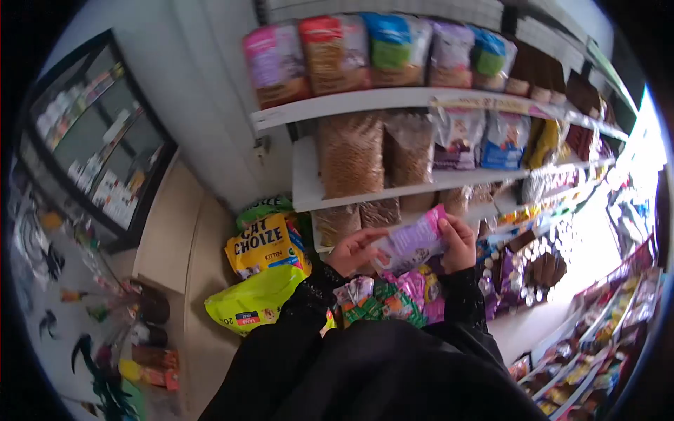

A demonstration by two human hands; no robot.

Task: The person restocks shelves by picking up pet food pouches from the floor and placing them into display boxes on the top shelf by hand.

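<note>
A purple-and-white pet food pouch [415, 242] is held out in front of me, tilted with its right end higher. My right hand [460, 244] grips the pink upper right corner, its thumb on the front. At the opposite end, my left hand [354, 251] has its fingers loosely bent around the pouch's lower left edge. Just below both hands lies a pile of small packets, with green packets [394, 303] in the middle and pink-purple packets [430, 286] to the right. The small print on the pouch is too blurred to read.
Shelves [365, 98] ahead carry large food bags and clear bags of kibble [351, 154]. On my left stand a yellow Cat Choize bag [261, 245] and a lime-green bag [256, 298]. A glass cabinet [98, 133] is farther left; slanted racks [597, 358] of packets are right.
</note>
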